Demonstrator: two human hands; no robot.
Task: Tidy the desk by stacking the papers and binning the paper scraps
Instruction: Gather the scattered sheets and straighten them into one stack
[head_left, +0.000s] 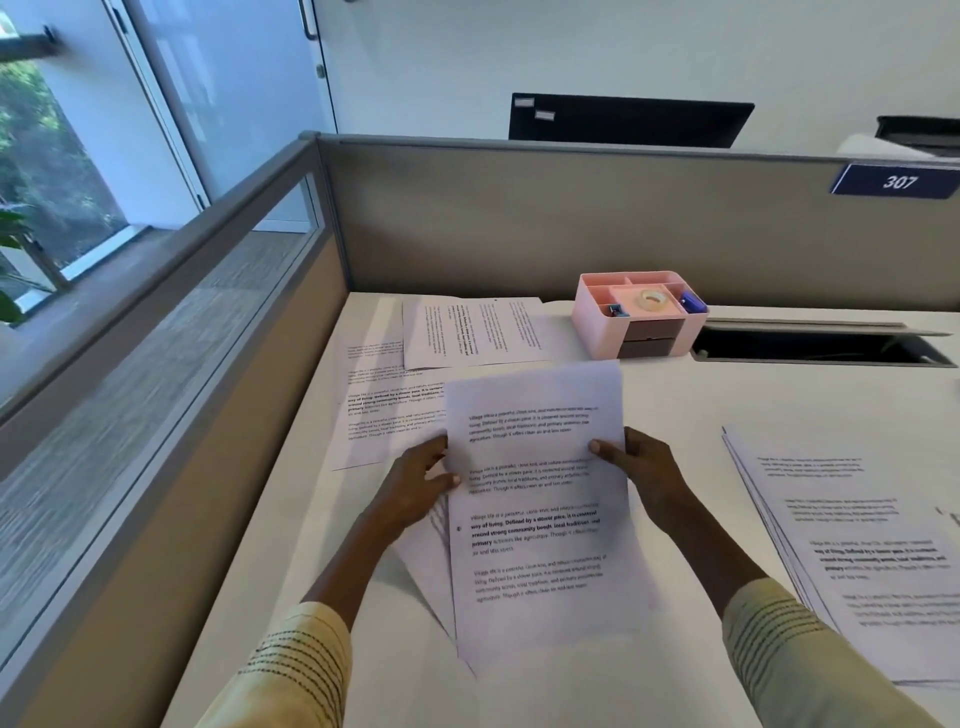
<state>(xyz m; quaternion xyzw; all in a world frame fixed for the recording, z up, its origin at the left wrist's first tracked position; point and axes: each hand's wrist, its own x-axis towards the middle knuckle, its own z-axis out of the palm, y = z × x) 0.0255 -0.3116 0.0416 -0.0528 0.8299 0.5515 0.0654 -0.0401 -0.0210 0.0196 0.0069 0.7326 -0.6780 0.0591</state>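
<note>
Both hands hold a small bundle of printed papers (540, 519) lifted above the white desk (701, 400) in front of me. My left hand (415, 488) grips its left edge, my right hand (634, 467) its right edge, thumbs on top. The sheets underneath fan out to the lower left. A loose printed sheet (389, 410) lies flat on the desk to the left, another sheet (472, 330) turned sideways lies behind it near the partition. A stack of printed papers (857, 545) rests at the right. No paper scraps or bin are in view.
A pink desk organiser (639, 317) with tape and small items stands at the back centre. A dark cable slot (815, 345) opens to its right. Grey partitions (571, 218) wall the desk at the back and left, with glass and a window beyond.
</note>
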